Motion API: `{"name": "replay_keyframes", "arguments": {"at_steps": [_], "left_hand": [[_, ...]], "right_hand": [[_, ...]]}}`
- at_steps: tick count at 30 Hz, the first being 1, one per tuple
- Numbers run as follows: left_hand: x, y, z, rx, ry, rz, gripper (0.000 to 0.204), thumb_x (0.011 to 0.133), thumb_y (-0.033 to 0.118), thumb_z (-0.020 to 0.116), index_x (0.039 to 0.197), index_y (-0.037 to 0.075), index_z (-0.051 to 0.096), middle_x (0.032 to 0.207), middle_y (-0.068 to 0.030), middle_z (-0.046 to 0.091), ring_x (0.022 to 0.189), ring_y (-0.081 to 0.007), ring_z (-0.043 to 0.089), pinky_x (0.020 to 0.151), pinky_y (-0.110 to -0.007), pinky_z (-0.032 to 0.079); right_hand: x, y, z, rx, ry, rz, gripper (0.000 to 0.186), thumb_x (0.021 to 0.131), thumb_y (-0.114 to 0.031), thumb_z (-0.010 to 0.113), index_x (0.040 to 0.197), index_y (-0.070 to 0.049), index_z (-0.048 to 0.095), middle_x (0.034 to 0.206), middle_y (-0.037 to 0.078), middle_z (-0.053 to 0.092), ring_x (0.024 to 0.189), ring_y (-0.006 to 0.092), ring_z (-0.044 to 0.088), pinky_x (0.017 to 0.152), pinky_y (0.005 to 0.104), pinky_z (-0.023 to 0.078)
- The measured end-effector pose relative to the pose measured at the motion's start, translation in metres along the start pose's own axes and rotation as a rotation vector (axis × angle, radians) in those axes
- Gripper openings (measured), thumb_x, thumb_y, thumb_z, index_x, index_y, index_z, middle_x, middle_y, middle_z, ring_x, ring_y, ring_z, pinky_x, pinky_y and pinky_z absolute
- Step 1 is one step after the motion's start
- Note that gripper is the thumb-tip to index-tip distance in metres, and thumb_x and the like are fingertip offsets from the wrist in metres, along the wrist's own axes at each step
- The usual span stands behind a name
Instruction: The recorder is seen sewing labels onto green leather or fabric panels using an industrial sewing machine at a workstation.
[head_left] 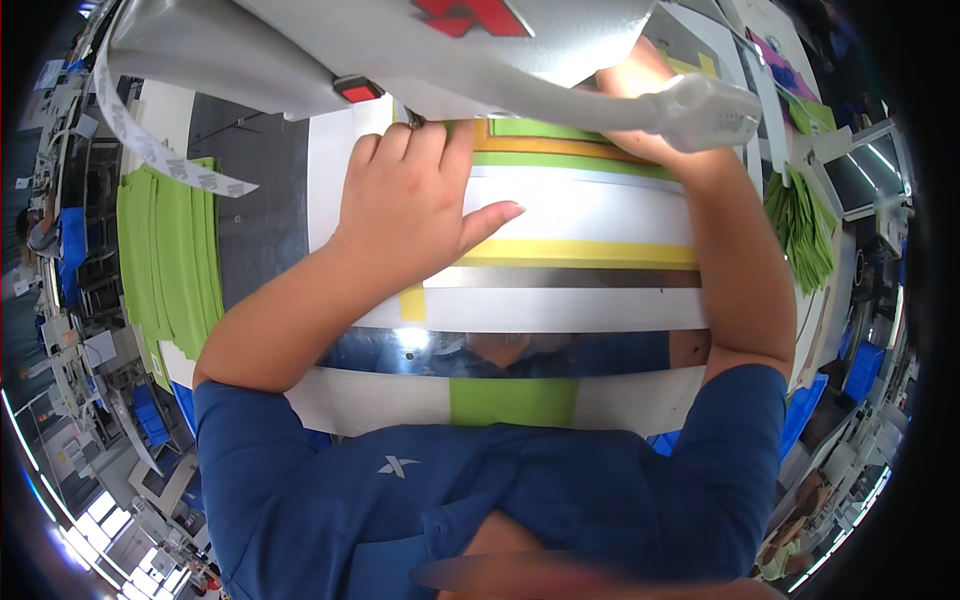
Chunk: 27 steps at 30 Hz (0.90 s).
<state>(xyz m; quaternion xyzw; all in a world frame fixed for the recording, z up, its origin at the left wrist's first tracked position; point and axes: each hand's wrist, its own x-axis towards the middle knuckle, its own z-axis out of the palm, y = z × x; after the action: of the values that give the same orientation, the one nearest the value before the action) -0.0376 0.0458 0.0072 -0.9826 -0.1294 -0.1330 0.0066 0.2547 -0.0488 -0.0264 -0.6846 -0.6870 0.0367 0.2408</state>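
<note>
While flat bright-green strip (570,159) lies near grey-white machine head (310,50), I judge work midway: left hand (405,200) splayed, thumb free; right hand (637,75) part-hidden, grip I cannot tell; folded green stack (165,255) seemingly left.

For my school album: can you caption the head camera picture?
Left hand and right hand at a pale machine, green pieces piled on both sides.

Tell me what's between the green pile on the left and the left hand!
The head view shows a dark grey panel, then a white surface, between the green pile and the left hand.
</note>
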Motion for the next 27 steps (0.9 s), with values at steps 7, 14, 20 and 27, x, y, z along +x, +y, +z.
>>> {"name": "replay_keyframes", "arguments": {"at_steps": [7, 14, 20, 27], "left_hand": [[-0.005, 0.005, 0.003, -0.134, -0.025, 0.050, 0.070, 0.090, 0.052, 0.080, 0.137, 0.001, 0.069, 0.080, -0.0076, 0.061, 0.068, -0.0261, 0.062, 0.060, -0.037, 0.050], [0.004, 0.005, 0.009, -0.184, -0.001, 0.051, 0.068, 0.092, 0.050, 0.078, 0.140, 0.004, 0.068, 0.080, -0.0082, 0.060, 0.070, -0.0266, 0.062, 0.063, -0.039, 0.052], [0.003, 0.007, 0.009, -0.105, -0.091, 0.002, 0.072, 0.090, 0.054, 0.078, 0.140, 0.004, 0.068, 0.083, -0.0083, 0.063, 0.074, -0.0266, 0.066, 0.064, -0.039, 0.055], [0.006, 0.003, 0.018, -0.116, -0.049, 0.017, 0.079, 0.087, 0.060, 0.080, 0.140, 0.002, 0.067, 0.084, -0.0096, 0.065, 0.072, -0.0269, 0.068, 0.064, -0.039, 0.057]], "right_hand": [[0.016, -0.026, -0.023, 0.023, -0.246, 0.068, 0.026, 0.097, -0.028, 0.073, 0.115, -0.009, 0.073, 0.114, 0.011, 0.074, 0.106, 0.0277, 0.071, 0.094, 0.0397, 0.056], [-0.001, -0.017, -0.008, 0.342, 0.142, -0.199, 0.022, 0.093, -0.024, 0.075, 0.108, -0.008, 0.075, 0.107, 0.013, 0.074, 0.101, 0.0332, 0.070, 0.088, 0.0441, 0.054], [-0.008, -0.038, -0.041, 0.491, -0.234, 0.178, 0.038, 0.097, -0.024, 0.075, 0.130, -0.008, 0.068, 0.137, 0.016, 0.067, 0.124, 0.0301, 0.064, 0.103, 0.0396, 0.052], [-0.010, -0.028, 0.000, 1.237, -0.003, -0.065, 0.041, 0.100, -0.011, 0.065, 0.140, -0.007, 0.066, 0.133, 0.016, 0.071, 0.124, 0.0280, 0.068, 0.107, 0.0391, 0.055]]}}
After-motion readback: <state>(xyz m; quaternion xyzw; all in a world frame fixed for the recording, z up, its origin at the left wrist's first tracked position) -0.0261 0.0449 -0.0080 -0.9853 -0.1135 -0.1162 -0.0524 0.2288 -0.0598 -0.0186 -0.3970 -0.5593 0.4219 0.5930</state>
